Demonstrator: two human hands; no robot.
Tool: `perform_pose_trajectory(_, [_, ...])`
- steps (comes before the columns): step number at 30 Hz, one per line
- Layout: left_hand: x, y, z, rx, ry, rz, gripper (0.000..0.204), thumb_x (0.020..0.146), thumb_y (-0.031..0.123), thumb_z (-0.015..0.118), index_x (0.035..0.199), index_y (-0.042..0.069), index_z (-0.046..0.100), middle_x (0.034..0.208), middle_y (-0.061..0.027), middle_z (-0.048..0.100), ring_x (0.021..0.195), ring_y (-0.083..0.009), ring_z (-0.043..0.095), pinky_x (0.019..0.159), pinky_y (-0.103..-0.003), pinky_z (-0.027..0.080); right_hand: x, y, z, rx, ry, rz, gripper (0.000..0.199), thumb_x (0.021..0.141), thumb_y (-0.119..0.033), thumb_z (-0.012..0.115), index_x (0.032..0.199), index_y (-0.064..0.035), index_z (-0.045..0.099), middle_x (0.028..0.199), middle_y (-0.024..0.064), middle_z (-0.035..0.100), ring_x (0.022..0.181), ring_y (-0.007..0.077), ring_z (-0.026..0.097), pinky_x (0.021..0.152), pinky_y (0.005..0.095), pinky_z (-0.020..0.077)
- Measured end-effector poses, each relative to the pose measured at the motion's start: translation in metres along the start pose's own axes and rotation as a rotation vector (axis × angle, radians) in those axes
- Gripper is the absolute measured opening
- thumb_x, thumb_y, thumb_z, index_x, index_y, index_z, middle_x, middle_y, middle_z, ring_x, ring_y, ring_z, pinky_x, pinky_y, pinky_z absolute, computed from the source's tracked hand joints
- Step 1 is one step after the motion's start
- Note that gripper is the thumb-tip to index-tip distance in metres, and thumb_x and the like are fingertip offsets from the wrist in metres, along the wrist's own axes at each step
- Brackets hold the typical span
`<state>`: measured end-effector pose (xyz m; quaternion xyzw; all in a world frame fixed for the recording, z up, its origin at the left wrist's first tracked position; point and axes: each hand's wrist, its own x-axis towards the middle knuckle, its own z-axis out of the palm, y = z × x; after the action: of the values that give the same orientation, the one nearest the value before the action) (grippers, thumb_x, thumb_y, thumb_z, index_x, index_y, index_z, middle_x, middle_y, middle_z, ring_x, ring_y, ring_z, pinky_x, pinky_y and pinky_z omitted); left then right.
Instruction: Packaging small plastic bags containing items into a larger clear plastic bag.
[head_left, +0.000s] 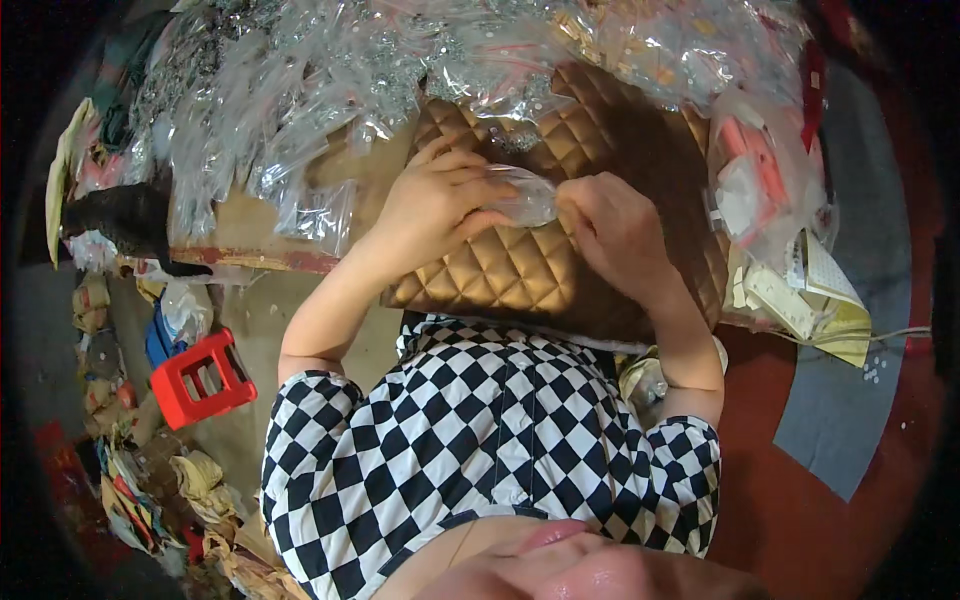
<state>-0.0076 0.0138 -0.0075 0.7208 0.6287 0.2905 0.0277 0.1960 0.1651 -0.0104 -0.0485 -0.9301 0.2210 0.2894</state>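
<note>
Between my two hands, above a brown quilted pad (pixel 490 270), is a small clear plastic bag (pixel 528 203). My left hand (pixel 440 200) grips one end of it, with the thumb below and the fingers curled over the top. At its other end my right hand (pixel 612 232) is closed in a pinch on the bag's edge. The tips of the right fingers are partly hidden. Just beyond the bag lies a little cluster of shiny silvery bits (pixel 513 137), too small to name.
A heap of clear plastic bags with silvery contents (pixel 330 90) covers the table's far side. At right sits a bag with red and white things (pixel 755 170), beside papers (pixel 830 290). A red plastic stool (pixel 205 380) stands low at left, near a dark cloth (pixel 125 220).
</note>
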Motion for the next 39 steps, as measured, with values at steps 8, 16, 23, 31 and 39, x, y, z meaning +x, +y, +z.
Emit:
perform_pose_trajectory(8, [0.037,0.024,0.014,-0.083,0.280,-0.097,0.036,0.072,0.025,0.080,0.101,0.007,0.069,0.092,-0.0096,0.065,0.099,-0.0322,0.060,0.096,-0.046,0.042,-0.001,0.005,0.001,0.040,0.050,0.152,0.016,0.086,-0.005,0.062,0.099,-0.0108,0.054,0.078,0.0108,0.060,0.072,0.0333,0.063,0.061,0.0420,0.0512])
perform_pose_trajectory(16, [0.032,0.019,0.031,0.019,0.131,0.039,0.020,0.073,0.023,0.077,0.088,0.011,0.073,0.089,-0.0032,0.069,0.102,-0.0252,0.060,0.098,-0.043,0.040,-0.005,-0.007,-0.006,0.070,-0.008,0.259,0.013,0.088,-0.008,0.061,0.096,-0.0095,0.051,0.079,0.0115,0.061,0.075,0.0347,0.064,0.061,0.0451,0.0511])
perform_pose_trajectory(23, [-0.004,-0.008,0.038,0.055,0.314,-0.267,0.011,0.078,0.014,0.073,0.088,0.008,0.072,0.090,-0.0072,0.070,0.099,-0.0273,0.062,0.092,-0.044,0.045,-0.022,-0.003,0.016,0.158,0.133,0.328,0.017,0.085,-0.008,0.068,0.099,-0.0066,0.057,0.083,0.0106,0.065,0.074,0.0273,0.067,0.068,0.0352,0.0531])
perform_pose_trajectory(31, [0.029,-0.004,0.045,-0.474,0.189,-0.255,0.038,0.083,0.017,0.073,0.117,0.004,0.060,0.113,-0.0162,0.063,0.100,-0.0334,0.061,0.089,-0.039,0.048,-0.070,0.010,-0.010,0.225,0.055,0.410,0.026,0.085,-0.005,0.060,0.109,-0.0059,0.070,0.104,0.0146,0.071,0.095,0.0321,0.069,0.079,0.0383,0.0550])
perform_pose_trajectory(39, [0.038,-0.062,0.101,0.298,-0.024,-0.204,0.057,0.075,0.015,0.073,0.127,0.005,0.053,0.104,-0.0198,0.060,0.094,-0.0370,0.063,0.082,-0.042,0.053,-0.244,-0.015,-0.151,0.113,0.033,1.076,0.019,0.090,-0.004,0.057,0.103,0.0054,0.067,0.095,0.0118,0.073,0.088,0.0196,0.069,0.080,0.0313,0.0518])
